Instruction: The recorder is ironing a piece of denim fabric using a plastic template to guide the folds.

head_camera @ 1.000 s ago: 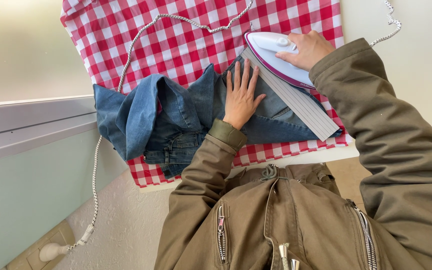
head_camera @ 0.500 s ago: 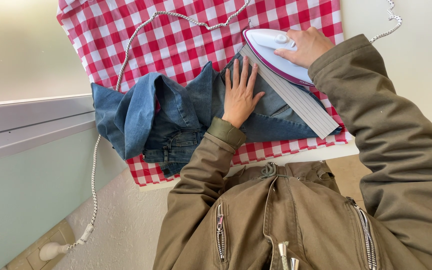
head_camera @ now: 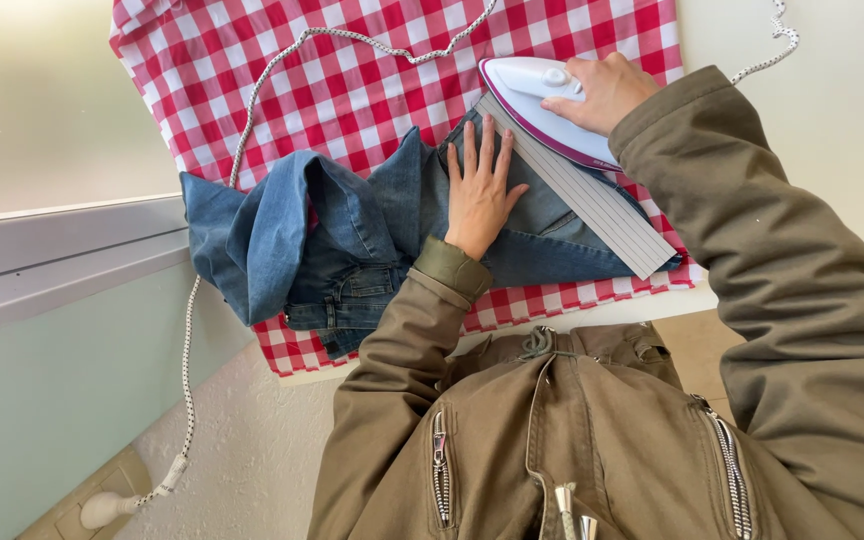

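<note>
Blue denim jeans [head_camera: 352,250] are spread and partly bunched on a red-and-white checked cloth [head_camera: 352,80] covering the worktop [head_camera: 812,150]; the bunched part lies left, the flattened part right. The left hand [head_camera: 479,195] is laid flat on the denim, fingers [head_camera: 472,150] apart and pointing far. Just right of it, a white-and-purple steam iron [head_camera: 542,105] is tilted with its ribbed soleplate showing, its long axis running far-left to near-right. The right hand [head_camera: 607,90] is closed around its handle. A speckled cord [head_camera: 252,100] trails left, down to a wall plug [head_camera: 102,508].
</note>
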